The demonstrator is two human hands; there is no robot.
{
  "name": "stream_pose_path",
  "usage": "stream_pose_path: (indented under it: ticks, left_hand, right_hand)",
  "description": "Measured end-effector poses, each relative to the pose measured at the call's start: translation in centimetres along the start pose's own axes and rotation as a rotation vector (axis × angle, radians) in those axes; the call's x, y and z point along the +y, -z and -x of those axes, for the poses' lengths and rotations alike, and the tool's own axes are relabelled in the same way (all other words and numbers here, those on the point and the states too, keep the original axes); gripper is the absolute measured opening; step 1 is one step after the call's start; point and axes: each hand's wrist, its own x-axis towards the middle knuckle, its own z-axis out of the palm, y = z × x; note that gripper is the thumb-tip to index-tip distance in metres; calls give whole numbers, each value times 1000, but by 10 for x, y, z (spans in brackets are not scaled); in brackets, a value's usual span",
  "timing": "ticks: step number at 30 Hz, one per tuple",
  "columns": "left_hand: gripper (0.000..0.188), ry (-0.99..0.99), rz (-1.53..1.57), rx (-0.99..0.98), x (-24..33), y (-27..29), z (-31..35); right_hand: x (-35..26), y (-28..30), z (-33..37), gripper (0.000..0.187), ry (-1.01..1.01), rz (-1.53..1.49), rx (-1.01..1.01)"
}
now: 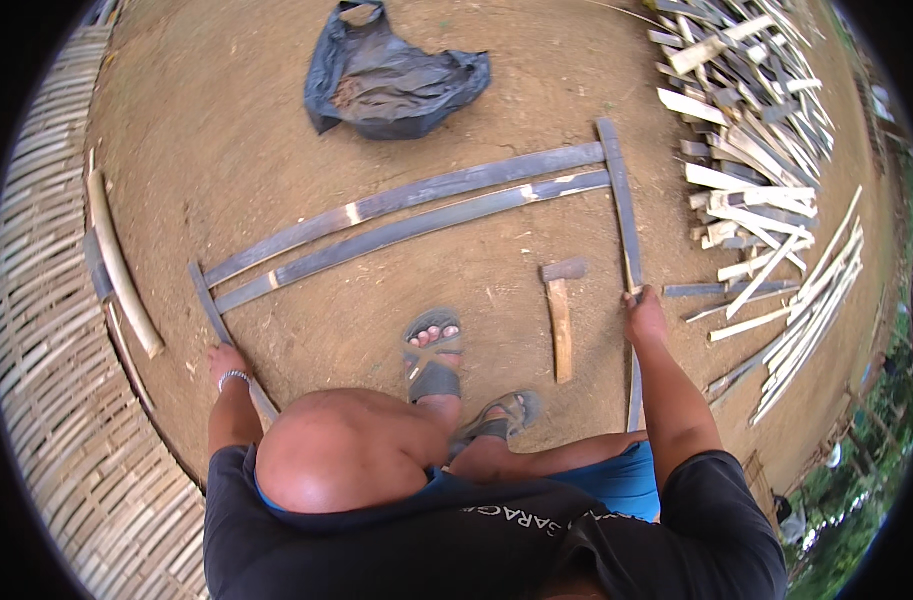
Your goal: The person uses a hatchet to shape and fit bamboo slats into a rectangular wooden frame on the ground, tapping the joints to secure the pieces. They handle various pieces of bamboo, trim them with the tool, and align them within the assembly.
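Left hand [229,363]: arm forward, fingers around left slat [213,310] | right hand [646,314]: reaching farther, fingers around right slat [624,212]

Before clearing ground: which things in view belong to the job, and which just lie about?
Job: left slat, in left hand; right slat, in right hand; two crosswise slats; perhaps wooden-handled tool.

Seemingly lying about: black bag, wood pile.

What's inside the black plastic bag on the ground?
Small reddish-brown bits show in the left part of the black plastic bag, too small to identify. Anything deeper, or beneath the crumpled folds on the right, is covered.
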Motion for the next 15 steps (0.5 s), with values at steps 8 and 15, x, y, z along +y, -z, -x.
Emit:
stream_pose_path:
  ticks: [8, 15]
  left_hand:
    - [25, -37, 87, 151, 2, 10, -14]
    - [21, -487, 495, 365, 76, 67, 26]
  right_hand:
    - [-2, 16, 4, 52, -116, -112, -66]
    - [-3, 7, 23, 67, -137, -337, 60]
